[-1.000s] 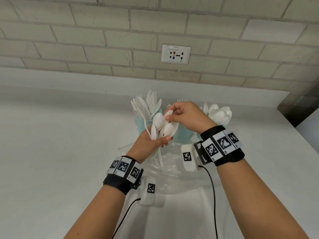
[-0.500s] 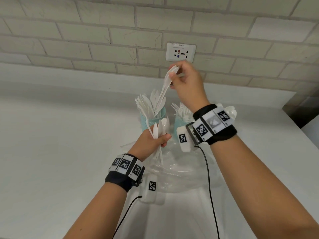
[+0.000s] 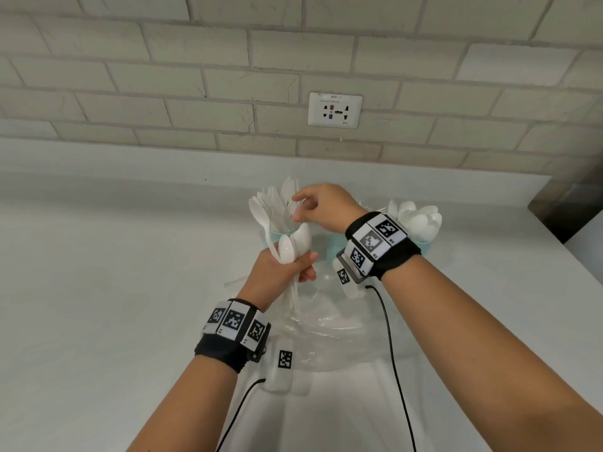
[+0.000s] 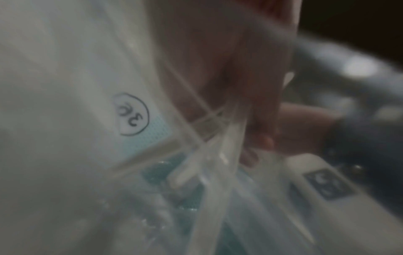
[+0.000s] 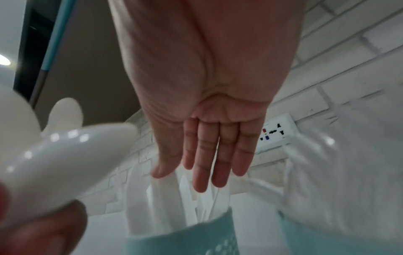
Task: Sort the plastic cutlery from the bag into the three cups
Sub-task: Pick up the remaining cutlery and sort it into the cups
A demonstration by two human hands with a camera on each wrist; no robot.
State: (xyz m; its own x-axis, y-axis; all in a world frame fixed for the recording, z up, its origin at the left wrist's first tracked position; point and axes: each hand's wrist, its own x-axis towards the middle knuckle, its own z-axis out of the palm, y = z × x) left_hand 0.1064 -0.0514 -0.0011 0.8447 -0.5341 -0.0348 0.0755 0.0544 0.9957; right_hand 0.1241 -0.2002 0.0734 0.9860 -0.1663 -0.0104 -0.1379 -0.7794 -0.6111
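Observation:
My left hand point(image 3: 305, 265) grips a bunch of white plastic spoons point(image 3: 293, 244) upright above the clear plastic bag point(image 3: 326, 327); their handles point(image 4: 220, 155) cross under my fingers. My right hand point(image 3: 300, 207) hovers over the left teal cup point(image 3: 272, 234), which is full of white knives point(image 3: 270, 203). Its fingers point(image 5: 214, 163) are straight and hold nothing, just above the knife tips point(image 5: 165, 198) in that cup point(image 5: 185, 238). The right cup point(image 3: 424, 246) holds spoons point(image 3: 421, 220). My right wrist hides most of the middle cup point(image 3: 329, 252).
The cups stand in a row near the back of the white counter point(image 3: 114, 288), below a brick wall with a socket plate point(image 3: 335, 109). The counter's right edge point(image 3: 574, 252) drops off beside a dark gap. Cables run from both wrist bands.
My right hand took a knife from the bunch in my left hand, lifted it high over the left cup, then came down and let it go. It is now empty.

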